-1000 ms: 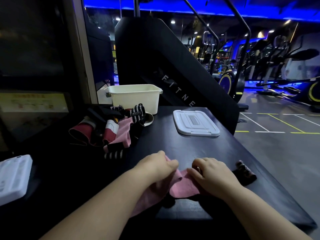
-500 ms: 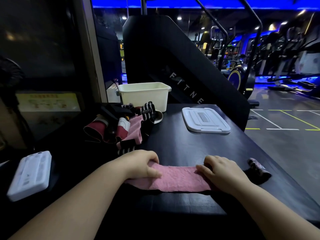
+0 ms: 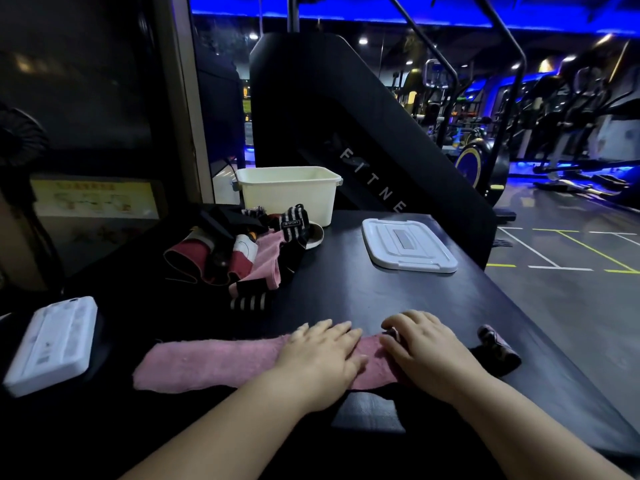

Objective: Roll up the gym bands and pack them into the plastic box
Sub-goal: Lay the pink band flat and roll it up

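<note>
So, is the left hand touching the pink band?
Touching. The head view shows the left hand lying flat on the pink band, fingers straight, with band showing on both sides of it.

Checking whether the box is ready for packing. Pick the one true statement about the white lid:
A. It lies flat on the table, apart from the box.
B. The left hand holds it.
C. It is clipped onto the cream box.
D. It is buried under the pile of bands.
A: the white lid lies flat on the black table, well clear of the cream box, which stands open.
</note>
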`<action>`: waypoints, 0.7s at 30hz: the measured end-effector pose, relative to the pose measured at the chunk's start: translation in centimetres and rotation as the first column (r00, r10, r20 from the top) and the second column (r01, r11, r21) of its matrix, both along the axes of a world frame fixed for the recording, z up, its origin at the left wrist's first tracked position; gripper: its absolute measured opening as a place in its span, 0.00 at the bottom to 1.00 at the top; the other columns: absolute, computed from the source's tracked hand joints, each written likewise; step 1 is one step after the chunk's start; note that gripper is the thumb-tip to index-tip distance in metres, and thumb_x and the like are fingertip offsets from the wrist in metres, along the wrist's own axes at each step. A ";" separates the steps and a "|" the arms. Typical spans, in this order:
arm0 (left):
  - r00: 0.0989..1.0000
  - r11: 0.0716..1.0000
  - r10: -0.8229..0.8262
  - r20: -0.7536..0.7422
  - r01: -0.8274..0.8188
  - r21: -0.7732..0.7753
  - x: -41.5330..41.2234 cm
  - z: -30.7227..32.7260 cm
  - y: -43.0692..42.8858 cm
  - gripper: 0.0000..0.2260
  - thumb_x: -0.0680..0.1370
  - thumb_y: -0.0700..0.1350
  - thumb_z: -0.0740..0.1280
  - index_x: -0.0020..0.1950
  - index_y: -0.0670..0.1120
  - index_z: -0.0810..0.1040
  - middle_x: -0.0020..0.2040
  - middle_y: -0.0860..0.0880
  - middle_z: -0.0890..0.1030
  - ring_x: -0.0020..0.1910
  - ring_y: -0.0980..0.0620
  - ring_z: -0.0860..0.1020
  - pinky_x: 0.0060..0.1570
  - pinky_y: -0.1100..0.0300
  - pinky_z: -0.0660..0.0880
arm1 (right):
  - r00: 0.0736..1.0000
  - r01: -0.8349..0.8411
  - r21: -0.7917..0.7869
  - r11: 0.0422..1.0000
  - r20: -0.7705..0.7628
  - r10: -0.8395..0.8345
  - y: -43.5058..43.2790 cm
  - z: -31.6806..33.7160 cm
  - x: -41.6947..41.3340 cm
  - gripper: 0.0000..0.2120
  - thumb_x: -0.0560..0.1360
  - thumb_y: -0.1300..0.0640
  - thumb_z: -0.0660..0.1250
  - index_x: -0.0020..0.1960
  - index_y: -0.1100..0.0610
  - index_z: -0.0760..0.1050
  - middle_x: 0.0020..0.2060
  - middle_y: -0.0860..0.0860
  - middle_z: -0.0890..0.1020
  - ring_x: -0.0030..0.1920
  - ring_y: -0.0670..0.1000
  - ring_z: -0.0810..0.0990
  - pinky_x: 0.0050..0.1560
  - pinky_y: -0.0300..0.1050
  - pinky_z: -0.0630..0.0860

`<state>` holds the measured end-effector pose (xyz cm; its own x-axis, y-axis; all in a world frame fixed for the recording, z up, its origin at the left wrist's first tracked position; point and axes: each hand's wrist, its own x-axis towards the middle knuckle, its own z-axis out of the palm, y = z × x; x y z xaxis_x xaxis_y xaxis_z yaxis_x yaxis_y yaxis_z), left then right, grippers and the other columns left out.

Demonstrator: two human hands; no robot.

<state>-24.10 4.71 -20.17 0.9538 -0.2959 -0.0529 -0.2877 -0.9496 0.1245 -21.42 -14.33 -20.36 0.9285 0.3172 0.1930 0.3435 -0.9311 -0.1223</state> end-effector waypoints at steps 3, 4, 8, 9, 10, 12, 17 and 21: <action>0.999 1.000 -0.014 -0.035 0.014 0.016 0.0 -0.1 0.4 0.26 0.82 0.62 0.47 0.79 0.58 0.49 0.80 0.57 0.48 0.79 0.54 0.45 0.76 0.49 0.42 | 0.990 -0.040 -0.053 0.998 -0.139 0.032 -0.9 -0.1 -1.1 0.55 0.58 0.19 0.26 0.74 0.42 0.60 0.76 0.42 0.60 0.77 0.49 0.52 0.76 0.50 0.48; 1.000 0.999 -0.017 -0.027 0.018 0.036 0.0 0.0 0.2 0.26 0.82 0.61 0.47 0.79 0.58 0.49 0.80 0.56 0.48 0.79 0.53 0.44 0.76 0.48 0.41 | 0.986 -0.035 -0.077 0.996 -0.164 0.022 -1.0 -0.2 -1.2 0.61 0.52 0.20 0.19 0.76 0.41 0.56 0.78 0.42 0.55 0.78 0.50 0.48 0.76 0.52 0.45; 0.999 0.997 -0.027 0.030 0.025 0.067 -0.3 0.2 -1.1 0.26 0.83 0.60 0.46 0.79 0.57 0.48 0.80 0.56 0.48 0.79 0.52 0.43 0.76 0.45 0.40 | 0.984 -0.038 -0.159 0.987 -0.178 0.009 -0.5 -0.6 -1.0 0.63 0.50 0.23 0.15 0.78 0.41 0.51 0.79 0.42 0.49 0.79 0.53 0.44 0.76 0.56 0.43; 0.999 0.997 -0.035 0.019 0.034 0.067 -0.3 0.1 -1.3 0.26 0.82 0.62 0.46 0.79 0.58 0.47 0.80 0.56 0.48 0.79 0.52 0.43 0.76 0.44 0.40 | 0.983 -0.041 -0.162 0.986 -0.181 0.011 -0.5 -0.7 -1.0 0.60 0.52 0.22 0.18 0.78 0.41 0.50 0.79 0.42 0.49 0.79 0.53 0.44 0.76 0.56 0.43; 0.999 0.997 -0.040 0.002 0.039 0.066 -0.4 -0.2 -1.3 0.27 0.81 0.64 0.45 0.79 0.59 0.47 0.80 0.57 0.48 0.79 0.52 0.43 0.76 0.44 0.40 | 0.983 -0.042 -0.159 0.986 -0.184 0.013 -0.6 -0.8 -1.0 0.54 0.56 0.23 0.22 0.78 0.40 0.49 0.79 0.42 0.49 0.79 0.53 0.44 0.77 0.56 0.43; 0.999 0.998 -0.041 -0.024 0.042 0.050 -0.5 -0.6 -0.8 0.28 0.80 0.66 0.45 0.79 0.61 0.45 0.80 0.58 0.46 0.79 0.54 0.43 0.76 0.45 0.39 | 0.984 -0.043 -0.160 0.986 -0.180 0.014 -1.0 -1.0 -1.2 0.52 0.57 0.23 0.23 0.78 0.38 0.47 0.78 0.41 0.49 0.79 0.54 0.46 0.77 0.54 0.44; 0.999 0.999 -0.042 -0.023 0.042 0.018 -0.8 -0.8 1.4 0.27 0.80 0.66 0.46 0.78 0.63 0.46 0.79 0.60 0.45 0.78 0.58 0.42 0.76 0.47 0.38 | 0.987 -0.035 -0.179 0.983 -0.161 0.006 -1.6 -1.1 -1.5 0.55 0.53 0.22 0.17 0.76 0.35 0.44 0.78 0.38 0.49 0.79 0.52 0.48 0.76 0.53 0.46; 0.999 1.000 0.019 -0.046 -0.020 -0.014 -1.3 -0.7 3.6 0.27 0.80 0.66 0.47 0.78 0.63 0.46 0.79 0.62 0.44 0.78 0.59 0.41 0.75 0.46 0.37 | 0.989 -0.040 -0.187 0.981 -0.148 0.012 -1.8 -1.1 -1.6 0.56 0.51 0.24 0.14 0.76 0.34 0.43 0.78 0.37 0.49 0.79 0.51 0.48 0.76 0.53 0.47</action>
